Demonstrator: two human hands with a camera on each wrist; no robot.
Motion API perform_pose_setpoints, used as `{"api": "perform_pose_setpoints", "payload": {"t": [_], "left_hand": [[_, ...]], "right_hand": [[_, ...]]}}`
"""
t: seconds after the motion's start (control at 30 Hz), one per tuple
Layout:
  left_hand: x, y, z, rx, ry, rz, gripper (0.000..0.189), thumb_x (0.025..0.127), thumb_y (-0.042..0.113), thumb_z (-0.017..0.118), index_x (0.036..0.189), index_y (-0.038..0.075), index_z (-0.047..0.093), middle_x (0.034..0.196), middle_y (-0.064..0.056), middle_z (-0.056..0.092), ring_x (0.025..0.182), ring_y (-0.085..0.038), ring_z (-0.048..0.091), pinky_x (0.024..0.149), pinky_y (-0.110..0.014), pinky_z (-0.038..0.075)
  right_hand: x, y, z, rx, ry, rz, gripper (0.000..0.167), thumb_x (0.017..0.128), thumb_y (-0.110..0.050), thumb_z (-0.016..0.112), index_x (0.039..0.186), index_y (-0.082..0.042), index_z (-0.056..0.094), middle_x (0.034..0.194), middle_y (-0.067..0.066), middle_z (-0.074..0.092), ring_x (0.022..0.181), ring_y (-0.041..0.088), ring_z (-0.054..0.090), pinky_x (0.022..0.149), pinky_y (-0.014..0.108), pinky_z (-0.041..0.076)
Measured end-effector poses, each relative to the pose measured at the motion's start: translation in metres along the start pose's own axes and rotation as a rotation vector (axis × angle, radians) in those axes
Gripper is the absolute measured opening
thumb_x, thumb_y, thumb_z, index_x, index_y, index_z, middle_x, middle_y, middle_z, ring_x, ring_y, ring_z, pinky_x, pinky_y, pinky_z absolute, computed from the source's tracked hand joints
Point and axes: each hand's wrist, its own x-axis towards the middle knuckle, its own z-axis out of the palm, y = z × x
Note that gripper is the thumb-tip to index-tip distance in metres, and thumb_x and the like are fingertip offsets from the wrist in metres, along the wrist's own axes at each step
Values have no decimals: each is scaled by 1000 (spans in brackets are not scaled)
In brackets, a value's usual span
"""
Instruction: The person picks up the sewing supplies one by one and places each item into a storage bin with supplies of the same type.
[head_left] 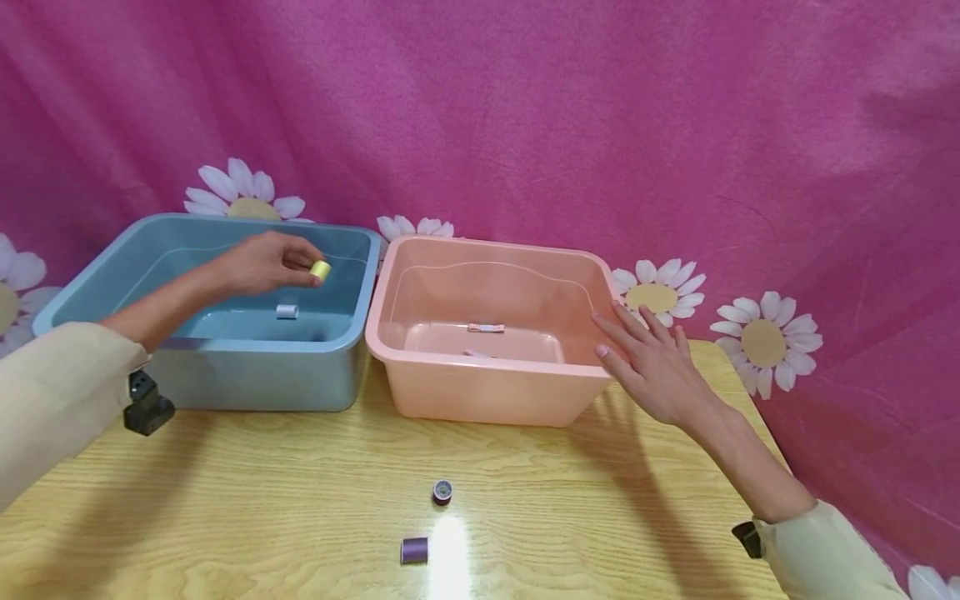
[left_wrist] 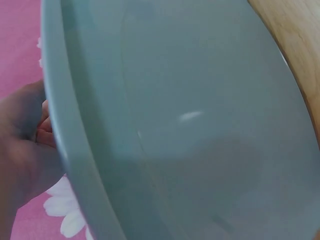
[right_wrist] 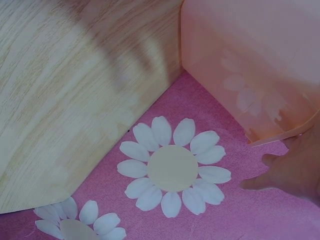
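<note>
Between the thumb and fingers of my left hand [head_left: 272, 263] is a small yellow thread spool [head_left: 320, 271], pinched over the blue bin [head_left: 247, 346]. Inside that bin lies a white thread spool [head_left: 287, 311]. In the left wrist view the bin's wall [left_wrist: 200, 90] hides the fingertips and the yellow spool. My right hand [head_left: 660, 375] has its fingers spread and fairly straight at the right rim of the pink bin [head_left: 487, 392], holding nothing. The right wrist view shows this hand [right_wrist: 295, 170] beside the rim.
A small item with orange ends [head_left: 486, 328] and a pinkish piece [head_left: 477, 353] lie in the pink bin. On the wooden table [head_left: 300, 500], a purple thread spool [head_left: 414, 550] lies on its side near a dark upright spool [head_left: 442, 492]. A pink flowered cloth [head_left: 525, 117] hangs behind.
</note>
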Motion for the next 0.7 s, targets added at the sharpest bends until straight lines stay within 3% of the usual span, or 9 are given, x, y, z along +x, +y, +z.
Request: {"api": "perform_pose_setpoints", "payload": {"t": [0.33,0.57,0.7], "left_hand": [[13,-5,12,91,-100,-9,35,91,9,72,120,-9,62,115,-27,65,109,-45,61,88,-52,54],[15,-11,22,88,-172,-99,35,94,11,69,121,-8,59,121,-29,61,111,-45,57,85,-48,55],[13,-15,27,85,-202,-108,29,94,9,68,117,-6,61,117,-26,64,109,-42,59,87,-50,54]], "right_hand": [[-1,0,0,-3,-2,2,56,106,-48,38,154,-20,40,163,10,23,148,42,11,103,79,4],[-2,-1,-1,3,-6,8,57,105,-49,38,155,-21,39,164,9,21,148,42,11,103,79,4],[-2,-2,0,2,-6,8,57,105,-49,38,155,-21,38,164,8,21,148,41,11,104,79,4]]}}
